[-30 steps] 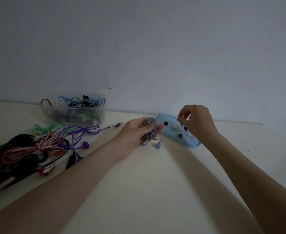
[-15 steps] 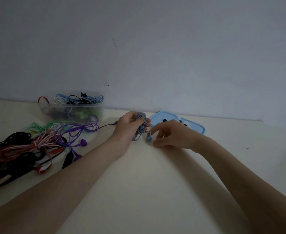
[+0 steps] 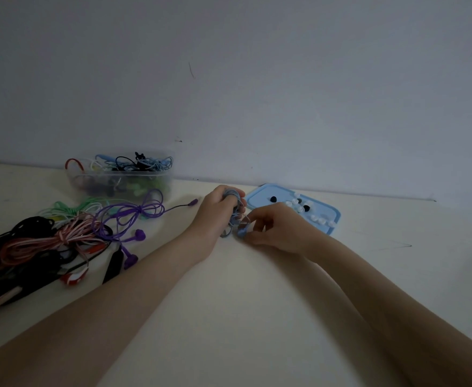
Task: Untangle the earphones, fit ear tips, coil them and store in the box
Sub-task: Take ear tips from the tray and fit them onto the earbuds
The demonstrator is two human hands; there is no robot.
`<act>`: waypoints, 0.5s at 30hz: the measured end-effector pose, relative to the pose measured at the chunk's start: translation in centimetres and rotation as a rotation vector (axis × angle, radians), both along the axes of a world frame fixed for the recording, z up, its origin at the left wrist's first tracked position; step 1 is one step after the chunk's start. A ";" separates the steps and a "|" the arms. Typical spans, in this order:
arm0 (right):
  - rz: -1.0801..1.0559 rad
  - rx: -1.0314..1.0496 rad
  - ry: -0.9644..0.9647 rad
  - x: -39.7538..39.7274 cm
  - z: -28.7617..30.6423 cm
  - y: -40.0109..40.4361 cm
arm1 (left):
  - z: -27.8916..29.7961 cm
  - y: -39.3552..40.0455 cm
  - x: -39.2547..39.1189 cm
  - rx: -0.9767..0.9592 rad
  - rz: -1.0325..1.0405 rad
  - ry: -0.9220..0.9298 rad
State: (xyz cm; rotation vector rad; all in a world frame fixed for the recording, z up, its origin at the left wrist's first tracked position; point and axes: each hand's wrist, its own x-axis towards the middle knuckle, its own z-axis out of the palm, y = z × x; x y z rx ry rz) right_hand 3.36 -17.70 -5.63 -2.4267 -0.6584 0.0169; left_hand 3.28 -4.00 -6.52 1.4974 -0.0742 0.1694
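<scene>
Tangled earphone pile (image 3: 47, 241) lower left; storage box (image 3: 120, 177) behind, at wall.
Centre frame: left hand (image 3: 218, 213) clenched round blue earphone coil (image 3: 233, 212); right hand (image 3: 273, 227) pinching earbud (image 3: 241, 232).
Risk: coil springing loose; tiny tip slipping.
Lid with ear tips (image 3: 299, 210) just right.
Bare counter (image 3: 243, 317) below, roomy.

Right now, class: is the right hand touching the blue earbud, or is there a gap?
Touching. The head view shows the right hand pinching the blue earbud between thumb and fingers, no gap visible, while the left hand grips the coiled blue cable.
</scene>
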 end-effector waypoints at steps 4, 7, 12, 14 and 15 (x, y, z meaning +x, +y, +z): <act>-0.124 0.100 -0.060 0.4 -0.6 -0.6 | -0.1 -0.2 -0.1 0.105 -0.022 -0.018; -0.198 0.165 -0.122 0.6 -1.1 -1.0 | -0.4 -0.4 -0.2 0.329 -0.053 -0.069; -0.201 0.105 -0.261 0.1 -1.4 -0.5 | -0.6 -0.3 -0.4 0.457 -0.151 -0.135; -0.211 0.075 -0.304 -0.2 -1.4 -0.2 | -0.6 0.0 -0.5 0.460 -0.177 -0.137; -0.217 0.060 -0.317 -0.3 -1.4 -0.2 | -0.6 0.1 -0.5 0.464 -0.191 -0.138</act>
